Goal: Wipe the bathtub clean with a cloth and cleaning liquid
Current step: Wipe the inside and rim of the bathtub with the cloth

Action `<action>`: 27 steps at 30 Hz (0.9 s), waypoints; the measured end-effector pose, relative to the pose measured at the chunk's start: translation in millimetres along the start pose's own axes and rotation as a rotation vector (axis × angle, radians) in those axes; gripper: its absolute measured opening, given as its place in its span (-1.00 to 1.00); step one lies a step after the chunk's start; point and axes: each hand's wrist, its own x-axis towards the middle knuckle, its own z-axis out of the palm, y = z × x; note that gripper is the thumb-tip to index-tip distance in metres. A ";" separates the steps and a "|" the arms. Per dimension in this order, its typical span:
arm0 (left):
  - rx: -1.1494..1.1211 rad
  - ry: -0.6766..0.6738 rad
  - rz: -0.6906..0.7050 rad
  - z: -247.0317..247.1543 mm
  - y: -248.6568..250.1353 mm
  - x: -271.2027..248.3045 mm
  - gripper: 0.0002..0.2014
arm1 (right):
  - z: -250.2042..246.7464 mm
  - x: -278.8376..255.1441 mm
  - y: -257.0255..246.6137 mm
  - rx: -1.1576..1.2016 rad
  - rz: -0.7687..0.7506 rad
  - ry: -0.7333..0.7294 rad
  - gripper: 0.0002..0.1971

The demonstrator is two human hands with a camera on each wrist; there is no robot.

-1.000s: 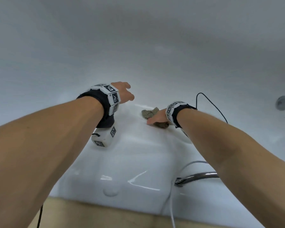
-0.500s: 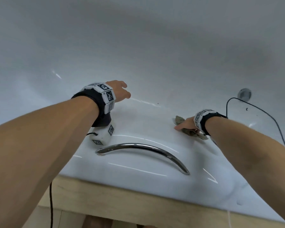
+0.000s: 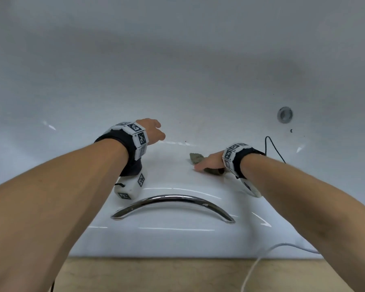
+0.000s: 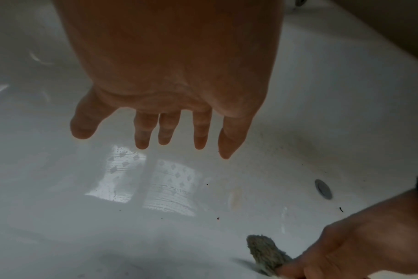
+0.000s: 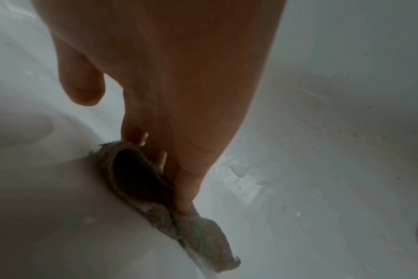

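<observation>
- The left hand hangs in the air, palm down, fingers straight and slightly spread, holding nothing.
- The right hand lies flat to its right, fingers stretched out and pressing down.
- Both bare forearms reach forward from the near edge, each wrist wearing a black band with white marker blocks.

Both forearms reach over the white bathtub rim. The right hand lies flat on a grey-brown cloth on the inner edge, and the fingers look straight. The left hand hangs above the tub and holds nothing. A curved chrome handle sits on the rim, near the arms. A round metal fitting shows on the far wall.
</observation>
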 end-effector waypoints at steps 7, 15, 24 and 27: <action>0.033 0.017 -0.003 -13.5 -5.3 8.4 -0.45 | -2.2 -3.8 -18.2 -0.025 -0.071 -0.002 -0.19; 0.033 0.029 -0.049 -7.1 -7.0 32.6 -0.46 | -7.4 31.7 -41.2 0.015 -0.163 -0.070 -0.24; 0.011 -0.004 -0.094 4.9 -4.0 78.3 -0.47 | -7.2 78.9 -52.7 -0.047 -0.412 -0.039 -0.41; -0.003 -0.015 -0.100 8.0 -3.1 92.5 -0.47 | -1.5 111.0 -52.2 -0.198 -0.336 0.046 -0.25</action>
